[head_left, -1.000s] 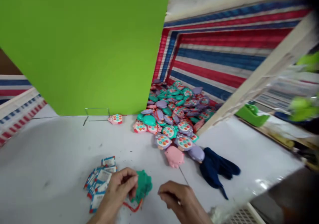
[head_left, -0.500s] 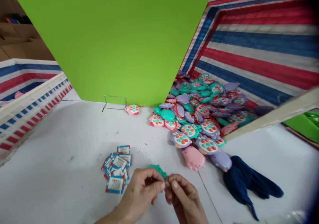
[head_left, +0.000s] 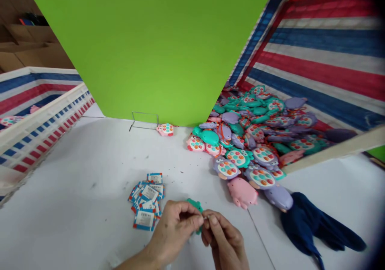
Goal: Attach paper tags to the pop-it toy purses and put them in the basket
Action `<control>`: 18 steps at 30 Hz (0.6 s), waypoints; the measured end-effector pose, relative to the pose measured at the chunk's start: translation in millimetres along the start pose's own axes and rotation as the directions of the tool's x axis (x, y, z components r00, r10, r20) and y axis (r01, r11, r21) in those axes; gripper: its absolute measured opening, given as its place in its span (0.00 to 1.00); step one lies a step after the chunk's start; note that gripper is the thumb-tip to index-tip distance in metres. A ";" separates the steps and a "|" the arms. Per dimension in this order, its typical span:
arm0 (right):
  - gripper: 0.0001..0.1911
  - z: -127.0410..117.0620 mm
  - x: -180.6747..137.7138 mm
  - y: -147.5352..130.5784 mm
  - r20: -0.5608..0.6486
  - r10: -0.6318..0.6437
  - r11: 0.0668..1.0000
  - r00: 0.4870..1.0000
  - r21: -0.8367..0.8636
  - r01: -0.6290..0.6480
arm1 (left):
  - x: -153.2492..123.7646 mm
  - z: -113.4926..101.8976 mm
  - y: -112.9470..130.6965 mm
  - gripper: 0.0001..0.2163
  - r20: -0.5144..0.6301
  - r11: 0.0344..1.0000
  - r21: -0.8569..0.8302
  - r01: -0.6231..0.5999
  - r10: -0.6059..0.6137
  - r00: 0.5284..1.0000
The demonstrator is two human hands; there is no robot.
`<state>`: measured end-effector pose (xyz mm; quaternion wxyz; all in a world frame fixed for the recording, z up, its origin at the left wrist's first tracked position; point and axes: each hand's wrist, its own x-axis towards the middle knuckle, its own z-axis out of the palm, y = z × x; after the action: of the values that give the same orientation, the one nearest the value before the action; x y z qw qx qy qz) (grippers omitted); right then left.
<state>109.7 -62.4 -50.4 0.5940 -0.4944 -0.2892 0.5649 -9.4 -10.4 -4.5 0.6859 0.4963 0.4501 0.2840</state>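
Note:
My left hand [head_left: 177, 230] and my right hand [head_left: 224, 238] meet near the front of the table, thumbs and fingertips pinched closely together. Between them is something tiny and thin, too small to name. Just behind the fingers a green animal-shaped toy [head_left: 195, 204] shows in part; the hands cover the rest of it. Left of my left hand lies a loose pile of blue-edged cards with barcodes [head_left: 149, 192]. A pink toy [head_left: 242, 192], back side up, rests beyond my right hand.
Many pink, green and purple toys [head_left: 261, 176] spill from a striped bin [head_left: 325, 61] at right. Dark blue cloth [head_left: 309, 222] lies at front right. A green board [head_left: 150, 53] stands behind, with a wire frame [head_left: 144, 119] and one pink toy [head_left: 165, 129] at its foot. Left is a white basket [head_left: 60, 121].
The whole scene has shifted a little to the right in view as the camera turned. Both hands keep their pinch, almost in the same place.

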 end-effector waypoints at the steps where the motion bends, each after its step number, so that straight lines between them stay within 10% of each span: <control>1: 0.11 -0.4 0.1 1.2 -0.011 -0.010 1.000 1.000 -0.015 0.010 | 0.6 -0.4 -1.0 0.08 -0.008 1.000 0.012 0.009 -0.009 1.000; 18: 0.09 -1.1 3.1 9.0 -0.042 -0.025 0.998 0.999 -0.058 0.022 | 0.5 2.6 -1.3 0.09 -0.053 1.000 -0.020 0.015 -0.016 0.998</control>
<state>107.8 -60.9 -59.7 0.5922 -0.5197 -0.2983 0.5387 -6.9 -11.6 -5.6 0.6808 0.4784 0.4691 0.2960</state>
